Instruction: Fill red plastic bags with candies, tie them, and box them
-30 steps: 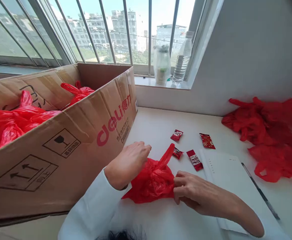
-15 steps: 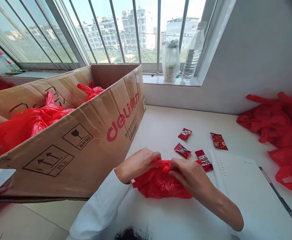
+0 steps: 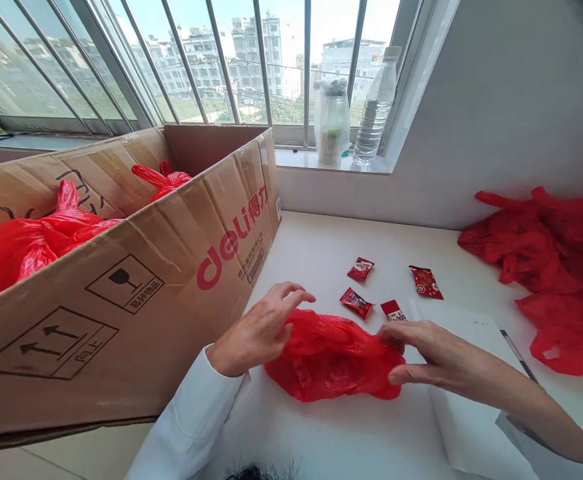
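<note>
A red plastic bag (image 3: 336,360) lies on the white table in front of me, its top loose and spread out; what is inside it cannot be made out. At its left end is my left hand (image 3: 258,330), fingers apart, with the fingertips over the bag's edge. Against the bag's right end rests my right hand (image 3: 426,353), thumb and fingers spread around that corner without closing on it. Just beyond the bag lie small red wrapped snacks: a dark red one (image 3: 356,303), a red-and-white one (image 3: 360,269) and another (image 3: 394,311) partly hidden behind my right hand.
A large cardboard box (image 3: 176,280) holding tied red bags (image 3: 66,227) stands on the left. A flat red packet (image 3: 426,282) lies farther right. Red bags (image 3: 556,253) are heaped along the wall. White paper (image 3: 466,427) lies under my right forearm. A water bottle (image 3: 375,110) stands on the sill.
Both hands have come off the bag's gathered top and moved apart, the right one to the right. The bag now lies wider and looser. The view has shifted slightly right.
</note>
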Demonstrator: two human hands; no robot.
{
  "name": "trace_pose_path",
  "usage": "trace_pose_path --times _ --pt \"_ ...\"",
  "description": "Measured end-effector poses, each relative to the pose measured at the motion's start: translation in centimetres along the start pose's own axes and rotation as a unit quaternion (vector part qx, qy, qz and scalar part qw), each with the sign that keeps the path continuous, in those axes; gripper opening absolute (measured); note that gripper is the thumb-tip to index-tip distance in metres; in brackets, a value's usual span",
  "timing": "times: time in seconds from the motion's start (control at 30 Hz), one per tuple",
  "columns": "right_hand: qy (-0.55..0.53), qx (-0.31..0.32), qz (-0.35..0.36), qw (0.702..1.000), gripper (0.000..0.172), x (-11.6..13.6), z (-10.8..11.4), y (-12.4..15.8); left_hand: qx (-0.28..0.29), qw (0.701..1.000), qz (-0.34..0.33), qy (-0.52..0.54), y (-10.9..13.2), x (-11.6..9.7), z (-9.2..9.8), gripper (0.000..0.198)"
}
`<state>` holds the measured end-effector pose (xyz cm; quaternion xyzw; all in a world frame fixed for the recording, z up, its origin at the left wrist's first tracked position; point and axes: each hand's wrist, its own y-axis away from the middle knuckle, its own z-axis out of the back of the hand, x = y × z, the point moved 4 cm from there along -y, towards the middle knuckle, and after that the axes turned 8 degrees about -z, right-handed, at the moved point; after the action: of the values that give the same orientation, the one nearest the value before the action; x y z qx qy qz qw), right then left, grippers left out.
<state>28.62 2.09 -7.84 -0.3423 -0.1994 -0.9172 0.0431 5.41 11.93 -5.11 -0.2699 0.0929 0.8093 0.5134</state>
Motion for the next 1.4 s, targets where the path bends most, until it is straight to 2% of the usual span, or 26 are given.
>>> trace_pose_path --times 0.07,0.13,0.23,0.33,0.43,0.53,0.6,0.73,0.8,0.9,0.97,1.03,1.1,1.17,1.23,1.33,1.4 --pt "-0.04 -0.049 0.001 0.998 0.025 0.6 -0.2 -0.4 0.023 0.996 -0.082 0.007 -0.6 -1.8 -0.9 0.053" --pt "-0.077 -0.108 -0.003 0.991 0.029 1.3 -0.8 -1.2 0.022 0.994 -0.11 -0.007 -1.2 -2.8 -2.1 0.042" --pt "-0.074 -0.17 0.002 0.983 0.027 2.4 -2.2 -2.4 -0.017 0.998 -0.058 -0.027 -1.8 -2.5 -3.5 0.023" --pt "-0.055 -0.194 0.016 0.979 0.017 3.1 -2.6 -2.7 -0.052 0.998 -0.033 0.016 -1.7 -2.0 -3.4 0.014" --pt "-0.111 -0.224 0.011 0.968 0.013 2.8 -1.0 -1.8 -0.118 0.988 -0.012 0.099 -1.4 -1.7 -2.0 0.009" --pt "-0.162 -0.253 -0.017 0.954 0.012 1.7 1.1 -0.6 -0.203 0.959 0.023 0.198 -1.1 -1.4 -0.8 0.01" --pt "-0.206 -0.246 -0.024 0.947 0.011 0.9 1.9 -0.2 -0.246 0.931 0.043 0.267 -1.0 -1.0 -0.6 0.013" --pt "-0.345 -0.158 0.009 0.925 0.011 0.9 1.9 0.0 -0.291 0.883 0.064 0.362 -0.8 -0.3 -0.4 0.012" --pt "-0.358 -0.121 0.009 0.926 0.014 1.5 1.6 0.2 -0.307 0.872 0.061 0.376 -0.6 -0.3 -0.3 0.011" --pt "-0.315 -0.102 -0.022 0.943 0.019 2.5 1.0 0.2 -0.34 0.89 0.012 0.304 -0.4 -1.5 0.0 0.035" --pt "-0.3 -0.095 -0.023 0.949 0.025 3.0 0.5 0.1 -0.378 0.914 -0.036 0.145 -0.3 -2.9 0.0 0.065" --pt "-0.301 -0.089 -0.002 0.949 0.027 3.6 -0.1 0.0 -0.41 0.907 -0.076 -0.06 -0.2 -4.5 -0.4 0.085" --pt "-0.301 -0.098 0.02 0.948 0.026 3.9 -0.4 0.0 -0.409 0.886 -0.088 -0.199 -0.2 -5.3 -1.1 0.079" --pt "-0.311 -0.139 0.029 0.94 0.023 3.8 -0.2 0.1 -0.389 0.899 -0.055 -0.191 -0.3 -4.8 -1.5 0.064" --pt "-0.353 -0.186 0.015 0.917 0.016 3.2 0.5 0.4 -0.381 0.913 -0.001 -0.145 -0.1 -3.8 -1.4 0.056" --pt "-0.432 -0.218 -0.01 0.875 0.018 1.9 1.8 0.8 -0.41 0.904 0.06 -0.105 0.5 -2.8 -0.2 0.054" --pt "-0.415 -0.205 0.011 0.886 0.011 1.7 2.6 1.1 -0.429 0.9 0.07 -0.02 0.7 -2.5 0.8 0.053"
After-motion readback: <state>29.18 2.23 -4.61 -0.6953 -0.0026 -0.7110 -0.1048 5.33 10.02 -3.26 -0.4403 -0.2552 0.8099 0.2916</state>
